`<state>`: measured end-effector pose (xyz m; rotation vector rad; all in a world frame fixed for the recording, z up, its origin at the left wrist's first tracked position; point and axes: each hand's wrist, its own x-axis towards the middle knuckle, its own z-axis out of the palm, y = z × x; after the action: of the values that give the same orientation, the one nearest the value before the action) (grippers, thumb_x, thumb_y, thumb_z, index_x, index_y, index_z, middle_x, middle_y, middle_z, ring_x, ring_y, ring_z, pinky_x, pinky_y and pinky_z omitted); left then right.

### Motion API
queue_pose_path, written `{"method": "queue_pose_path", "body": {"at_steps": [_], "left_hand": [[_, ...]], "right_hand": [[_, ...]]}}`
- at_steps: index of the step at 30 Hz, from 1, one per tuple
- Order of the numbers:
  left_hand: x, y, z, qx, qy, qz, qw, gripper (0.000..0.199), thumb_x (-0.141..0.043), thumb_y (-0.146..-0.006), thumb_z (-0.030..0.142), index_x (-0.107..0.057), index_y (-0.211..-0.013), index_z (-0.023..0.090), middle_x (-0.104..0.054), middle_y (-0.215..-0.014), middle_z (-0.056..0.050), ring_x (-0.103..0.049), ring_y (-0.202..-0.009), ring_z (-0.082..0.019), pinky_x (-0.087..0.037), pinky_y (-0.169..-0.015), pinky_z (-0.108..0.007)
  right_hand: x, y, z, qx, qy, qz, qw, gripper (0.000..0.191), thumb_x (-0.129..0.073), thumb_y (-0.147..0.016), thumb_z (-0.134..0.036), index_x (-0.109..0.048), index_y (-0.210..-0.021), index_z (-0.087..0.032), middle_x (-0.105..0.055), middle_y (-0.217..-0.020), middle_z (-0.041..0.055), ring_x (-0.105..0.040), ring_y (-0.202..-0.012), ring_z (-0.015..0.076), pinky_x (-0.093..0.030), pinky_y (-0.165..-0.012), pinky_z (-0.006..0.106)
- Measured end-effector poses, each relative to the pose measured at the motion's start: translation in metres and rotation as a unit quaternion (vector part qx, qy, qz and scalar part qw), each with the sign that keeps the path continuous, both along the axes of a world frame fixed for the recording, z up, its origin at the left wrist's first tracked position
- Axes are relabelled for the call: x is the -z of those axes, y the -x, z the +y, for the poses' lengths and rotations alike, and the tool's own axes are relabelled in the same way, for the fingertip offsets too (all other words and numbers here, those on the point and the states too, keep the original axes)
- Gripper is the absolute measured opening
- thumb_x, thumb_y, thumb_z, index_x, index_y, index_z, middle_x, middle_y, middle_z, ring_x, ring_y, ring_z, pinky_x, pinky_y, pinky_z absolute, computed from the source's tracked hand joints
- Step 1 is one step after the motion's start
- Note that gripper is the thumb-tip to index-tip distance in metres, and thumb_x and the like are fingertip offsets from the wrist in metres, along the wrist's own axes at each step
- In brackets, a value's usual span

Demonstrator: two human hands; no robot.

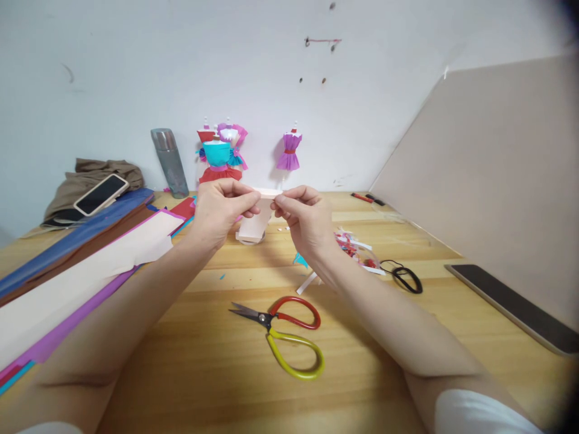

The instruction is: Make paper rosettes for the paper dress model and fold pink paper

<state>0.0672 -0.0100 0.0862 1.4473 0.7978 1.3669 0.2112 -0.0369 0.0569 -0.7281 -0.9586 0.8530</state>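
Both hands meet above the middle of the table, pinching a pale pink strip of paper (pixel 256 224) near its upper edge. My left hand (pixel 222 208) grips its left corner between thumb and forefinger, and my right hand (pixel 304 216) grips the right corner the same way. The strip hangs down between them, and its top looks folded over. Below the hands lie scissors (pixel 277 337) with one red and one yellow handle, blades slightly apart and pointing left. Beyond my left hand stand small dress forms (pixel 218 155) clothed in coloured paper.
At left lie stacked coloured papers (pixel 90 277), a phone (pixel 101 194) and brown cloth (pixel 108 172). A bottle (pixel 169 163) and a purple-dressed form (pixel 289 150) stand by the wall. Paper scraps (pixel 355 247), a black hair tie (pixel 407 279) and a dark tablet-like slab (pixel 511 307) lie right.
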Motion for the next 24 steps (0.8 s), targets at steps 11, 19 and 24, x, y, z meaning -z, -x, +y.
{"method": "queue_pose_path", "body": {"at_steps": [11,19,24], "left_hand": [[-0.0012,-0.0001,-0.0023,-0.008,-0.019,0.004,1.0,0.014,-0.079,-0.06,0.023,-0.067,-0.062,0.015,-0.067,-0.053,0.0,-0.063,-0.05,-0.013,-0.053,-0.055,-0.025],[-0.0008,-0.0005,-0.0036,-0.017,-0.027,0.011,0.999,0.014,-0.078,-0.06,0.023,-0.067,-0.063,0.015,-0.067,-0.053,-0.001,-0.063,-0.05,-0.013,-0.052,-0.054,-0.024],[-0.0004,-0.0008,-0.0033,-0.012,-0.033,0.006,0.999,0.016,-0.077,-0.061,0.022,-0.062,-0.065,0.016,-0.065,-0.053,0.001,-0.063,-0.049,-0.012,-0.05,-0.052,-0.022]], "right_hand": [[0.0022,-0.0019,0.0017,-0.044,0.0,0.023,0.999,0.019,-0.08,-0.058,-0.019,-0.061,-0.06,-0.021,-0.067,-0.059,-0.0032,-0.062,-0.061,0.0118,-0.05,-0.059,0.025],[0.002,-0.0018,0.003,-0.046,0.012,0.032,0.998,0.023,-0.081,-0.055,-0.02,-0.058,-0.059,-0.022,-0.064,-0.058,-0.0046,-0.062,-0.06,0.0124,-0.051,-0.057,0.026],[0.0032,-0.0015,0.0028,-0.039,0.0,0.011,0.999,0.025,-0.081,-0.059,-0.022,-0.056,-0.061,-0.021,-0.063,-0.06,-0.0043,-0.063,-0.061,0.0123,-0.051,-0.061,0.027]]}}
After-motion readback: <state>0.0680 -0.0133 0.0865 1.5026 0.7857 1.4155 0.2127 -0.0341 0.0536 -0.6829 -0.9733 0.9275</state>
